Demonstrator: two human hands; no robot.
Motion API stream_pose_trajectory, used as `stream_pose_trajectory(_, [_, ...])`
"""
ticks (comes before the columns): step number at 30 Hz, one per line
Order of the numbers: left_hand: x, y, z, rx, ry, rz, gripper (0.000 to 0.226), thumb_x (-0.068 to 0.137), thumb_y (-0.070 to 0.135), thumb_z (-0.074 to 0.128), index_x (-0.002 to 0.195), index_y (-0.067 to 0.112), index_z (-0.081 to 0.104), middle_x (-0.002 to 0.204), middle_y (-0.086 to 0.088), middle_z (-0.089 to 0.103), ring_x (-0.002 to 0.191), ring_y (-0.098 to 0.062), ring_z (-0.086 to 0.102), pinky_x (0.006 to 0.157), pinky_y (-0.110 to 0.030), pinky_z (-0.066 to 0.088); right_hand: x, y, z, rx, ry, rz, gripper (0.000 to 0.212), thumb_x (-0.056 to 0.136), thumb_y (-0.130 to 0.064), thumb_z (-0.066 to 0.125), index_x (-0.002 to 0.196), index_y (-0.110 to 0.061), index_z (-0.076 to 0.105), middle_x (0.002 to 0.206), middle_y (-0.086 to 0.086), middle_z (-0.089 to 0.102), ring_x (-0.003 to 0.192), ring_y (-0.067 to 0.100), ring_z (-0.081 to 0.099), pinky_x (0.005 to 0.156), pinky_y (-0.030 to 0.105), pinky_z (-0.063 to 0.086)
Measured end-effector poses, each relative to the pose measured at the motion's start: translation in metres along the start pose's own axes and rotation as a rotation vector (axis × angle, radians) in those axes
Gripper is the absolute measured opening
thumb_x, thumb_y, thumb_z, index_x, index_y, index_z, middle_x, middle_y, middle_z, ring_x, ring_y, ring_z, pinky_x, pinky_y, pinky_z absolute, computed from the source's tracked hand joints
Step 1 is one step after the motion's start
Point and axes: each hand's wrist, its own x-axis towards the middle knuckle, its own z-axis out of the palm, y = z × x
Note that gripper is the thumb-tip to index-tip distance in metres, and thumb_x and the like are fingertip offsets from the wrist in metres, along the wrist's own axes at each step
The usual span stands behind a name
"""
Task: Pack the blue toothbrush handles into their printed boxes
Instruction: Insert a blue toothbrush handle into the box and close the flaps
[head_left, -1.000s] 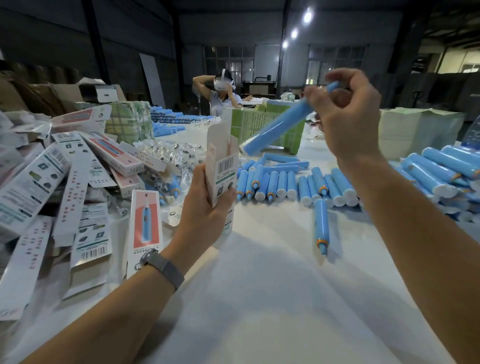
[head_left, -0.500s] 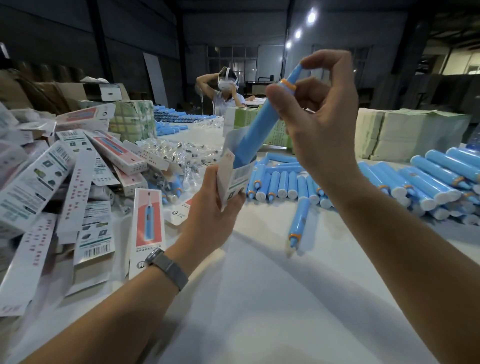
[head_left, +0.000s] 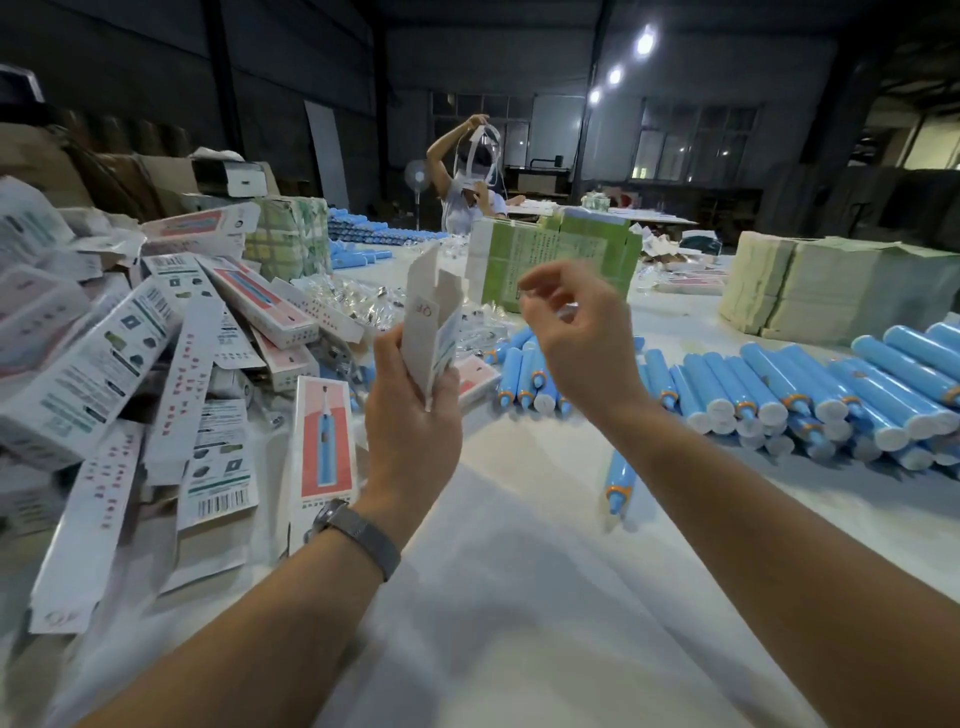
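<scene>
My left hand (head_left: 413, 415) grips a printed box (head_left: 428, 322) upright above the white table, its top flaps standing open. No blue handle shows at the box mouth. My right hand (head_left: 576, 338) hovers just right of the box top, fingers loosely curled and holding nothing. Rows of blue toothbrush handles (head_left: 779, 384) with orange collars lie at the right. One single handle (head_left: 618, 480) lies apart, nearer to me.
A heap of printed boxes (head_left: 130, 364) covers the table's left side. Green and pale paper stacks (head_left: 561, 260) stand behind the handles. Another person (head_left: 470, 176) works at the far end. White tabletop (head_left: 519, 597) lies below my arms.
The blue handle that my right hand was pushing into the box has gone out of sight inside it. My right hand has let go and lifted off to the right.
</scene>
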Motion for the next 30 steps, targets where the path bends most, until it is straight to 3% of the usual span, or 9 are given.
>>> stream_pose_trajectory(2, [0.005, -0.004, -0.003, 0.013, 0.069, -0.031, 0.036, 0.097, 0.012, 0.06, 0.127, 0.016, 0.039, 0.116, 0.0, 0.059, 0.096, -0.021, 0.06, 0.081, -0.037, 0.055, 0.01, 0.015, 0.026, -0.095, -0.199, 0.115, 0.023, 0.086, -0.004, 0.061, 0.094, -0.025, 0.066, 0.076, -0.01, 0.061, 0.069, 0.003, 0.058, 0.068, 0.023, 0.049])
stream_pose_trajectory(5, [0.009, -0.012, -0.004, 0.045, 0.135, -0.054, 0.043, 0.099, 0.013, 0.057, 0.136, 0.016, 0.036, 0.128, -0.004, 0.058, 0.1, -0.017, 0.057, 0.07, 0.001, 0.041, 0.022, 0.034, 0.075, -0.313, -0.536, 0.213, 0.029, 0.09, -0.008, 0.053, 0.111, -0.022, 0.068, 0.096, 0.001, 0.07, 0.094, 0.02, 0.064, 0.087, 0.033, 0.05])
stream_pose_trajectory(8, [0.009, -0.014, -0.004, 0.042, 0.161, -0.056, 0.046, 0.099, 0.013, 0.056, 0.134, 0.032, 0.032, 0.129, 0.003, 0.055, 0.102, -0.007, 0.053, 0.071, 0.006, 0.036, 0.034, 0.046, 0.115, -0.51, -0.717, 0.247, 0.035, 0.092, -0.025, 0.051, 0.126, -0.028, 0.06, 0.121, 0.008, 0.065, 0.112, 0.029, 0.06, 0.096, 0.037, 0.049])
stream_pose_trajectory(12, [0.01, -0.018, -0.004, 0.031, 0.149, -0.041, 0.051, 0.099, 0.016, 0.057, 0.127, 0.045, 0.027, 0.124, 0.016, 0.046, 0.101, 0.004, 0.047, 0.078, 0.003, 0.034, 0.039, 0.061, 0.152, -0.734, -0.873, 0.158, 0.031, 0.096, -0.035, 0.049, 0.116, -0.013, 0.06, 0.116, 0.01, 0.065, 0.113, 0.031, 0.059, 0.092, 0.036, 0.045])
stream_pose_trajectory(15, [0.012, -0.02, -0.005, 0.023, 0.151, -0.044, 0.047, 0.098, 0.016, 0.057, 0.125, 0.045, 0.03, 0.124, 0.015, 0.047, 0.098, 0.0, 0.051, 0.074, 0.001, 0.04, 0.044, 0.065, 0.168, -0.651, -0.85, 0.277, 0.029, 0.096, -0.035, 0.046, 0.113, -0.015, 0.058, 0.11, 0.005, 0.062, 0.108, 0.028, 0.059, 0.099, 0.048, 0.045])
stream_pose_trajectory(19, [0.009, -0.018, -0.003, 0.005, 0.129, -0.03, 0.048, 0.097, 0.013, 0.056, 0.125, 0.044, 0.032, 0.123, 0.013, 0.048, 0.101, 0.015, 0.051, 0.073, 0.007, 0.036, 0.047, 0.067, 0.174, -0.583, -0.788, 0.318, 0.018, 0.094, -0.034, 0.048, 0.097, -0.018, 0.056, 0.088, 0.002, 0.058, 0.095, 0.026, 0.06, 0.093, 0.045, 0.049])
stream_pose_trajectory(24, [0.008, -0.023, -0.003, -0.004, 0.103, -0.005, 0.042, 0.097, 0.015, 0.056, 0.132, 0.026, 0.036, 0.126, 0.004, 0.056, 0.101, -0.008, 0.06, 0.074, 0.004, 0.039, 0.038, 0.077, 0.165, -0.406, -0.513, 0.371, 0.021, 0.091, -0.025, 0.055, 0.071, -0.018, 0.054, 0.076, 0.001, 0.059, 0.08, 0.026, 0.055, 0.071, 0.032, 0.04])
stream_pose_trajectory(27, [0.008, -0.022, -0.003, 0.011, 0.094, 0.008, 0.04, 0.096, 0.019, 0.056, 0.129, 0.028, 0.036, 0.122, 0.001, 0.06, 0.103, -0.015, 0.061, 0.073, -0.001, 0.042, 0.04, 0.064, 0.143, -0.245, -0.298, 0.339, 0.022, 0.091, -0.013, 0.049, 0.081, -0.013, 0.068, 0.086, 0.009, 0.068, 0.083, 0.027, 0.058, 0.068, 0.03, 0.036])
stream_pose_trajectory(30, [0.007, -0.018, -0.003, -0.004, 0.06, 0.004, 0.04, 0.096, 0.024, 0.056, 0.129, 0.032, 0.033, 0.117, 0.012, 0.055, 0.103, -0.011, 0.06, 0.079, -0.016, 0.05, 0.044, 0.04, 0.107, -0.086, -0.134, 0.287, 0.023, 0.095, -0.014, 0.051, 0.1, -0.01, 0.072, 0.093, 0.007, 0.072, 0.083, 0.019, 0.062, 0.071, 0.03, 0.045])
